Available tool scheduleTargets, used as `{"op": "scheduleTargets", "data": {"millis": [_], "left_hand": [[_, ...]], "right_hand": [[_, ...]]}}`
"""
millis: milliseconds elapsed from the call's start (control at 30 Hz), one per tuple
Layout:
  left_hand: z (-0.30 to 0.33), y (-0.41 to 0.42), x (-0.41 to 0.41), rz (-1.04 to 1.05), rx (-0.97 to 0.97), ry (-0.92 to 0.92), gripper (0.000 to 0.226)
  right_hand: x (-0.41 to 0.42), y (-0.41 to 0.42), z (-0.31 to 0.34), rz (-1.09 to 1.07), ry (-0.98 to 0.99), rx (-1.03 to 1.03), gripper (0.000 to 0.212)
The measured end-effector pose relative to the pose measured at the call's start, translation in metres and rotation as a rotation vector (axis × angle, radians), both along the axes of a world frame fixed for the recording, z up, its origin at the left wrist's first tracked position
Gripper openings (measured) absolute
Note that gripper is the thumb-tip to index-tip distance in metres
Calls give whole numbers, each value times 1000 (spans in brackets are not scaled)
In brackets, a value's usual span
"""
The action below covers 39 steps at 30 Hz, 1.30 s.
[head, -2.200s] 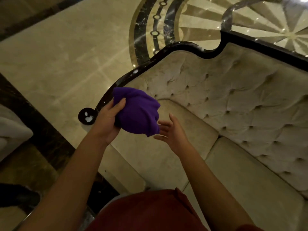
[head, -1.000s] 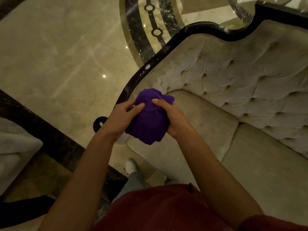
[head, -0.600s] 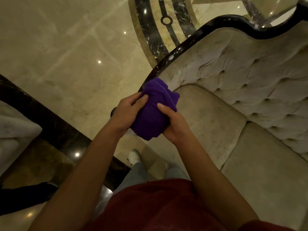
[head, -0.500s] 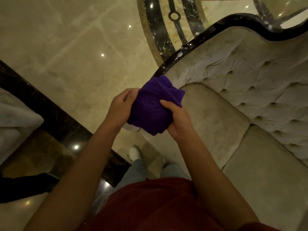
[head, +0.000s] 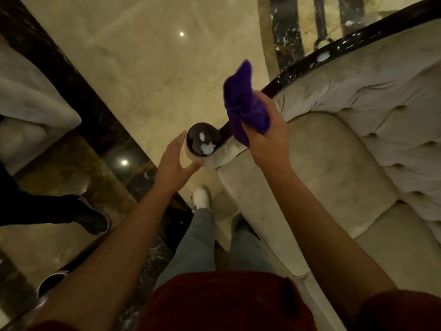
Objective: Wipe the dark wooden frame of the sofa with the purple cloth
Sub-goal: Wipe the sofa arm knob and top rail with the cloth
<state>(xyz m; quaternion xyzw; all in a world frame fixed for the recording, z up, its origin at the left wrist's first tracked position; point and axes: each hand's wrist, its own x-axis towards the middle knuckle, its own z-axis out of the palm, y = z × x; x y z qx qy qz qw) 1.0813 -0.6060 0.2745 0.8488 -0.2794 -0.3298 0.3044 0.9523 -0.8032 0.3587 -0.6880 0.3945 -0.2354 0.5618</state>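
The dark wooden frame (head: pixel 334 47) runs as a glossy black rail along the top of the sofa's (head: pixel 334 163) arm, its long axis slanting from a round scrolled knob (head: pixel 202 139) at lower left up to the far upper right.

Going from the left: the left hand (head: pixel 173 167) is open, fingers spread, empty, cupped just beside the knob's outer face; whether it actually touches is hard to tell.

Next comes the knob itself, with pale reflections on its polished top.

Just right of it, the right hand (head: pixel 267 132) is clenched around the purple cloth (head: pixel 243 103), bunched, with one loose corner sticking up above the fist. The cloth overlaps the rail near its lower end, just up-slope from the knob; contact looks likely but the blur leaves it uncertain.

So the right hand is the nearer one to the rail, and the unwiped length seems to lie away from it, up and to the right. The wipe probably calls for sliding the cloth along that diagonal.
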Motion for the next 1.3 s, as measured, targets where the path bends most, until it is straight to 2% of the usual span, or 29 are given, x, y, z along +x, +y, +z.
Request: {"op": "scheduleTargets", "data": {"millis": [100, 200, 300, 400, 467, 567, 667, 767, 867, 967, 1133, 1300], "left_hand": [[-22, -6, 1, -2, 8, 28, 102], [-45, -2, 7, 23, 27, 26, 113], [-64, 11, 15, 36, 117, 65, 121], [-75, 19, 18, 32, 126, 101, 122], [-78, 18, 18, 13, 94, 111, 120], [-84, 11, 11, 28, 18, 150, 115], [-90, 6, -1, 115, -39, 228, 115], [-100, 1, -13, 153, -51, 225, 111], [-111, 1, -22, 164, -44, 187, 114], [-119, 4, -23, 179, -29, 177, 122], [-122, 4, -28, 204, -70, 199, 125], [-118, 0, -33, 223, -77, 157, 123]], "right_hand": [[27, 6, -24, 158, 64, -296, 54], [45, 12, -60, 303, 152, -436, 51], [51, 19, -94, 374, 234, -480, 53], [52, 30, -120, 387, 326, -533, 64], [57, 37, -128, 372, 367, -566, 66], [59, 47, -137, 327, 373, -601, 56], [59, 51, -141, 320, 397, -661, 64], [60, 54, -143, 329, 431, -689, 70], [61, 57, -145, 337, 440, -703, 62], [58, 52, -152, 364, 442, -810, 50], [47, 32, -161, 516, 486, -1006, 45], [33, 4, -152, 516, 507, -1086, 38]]}}
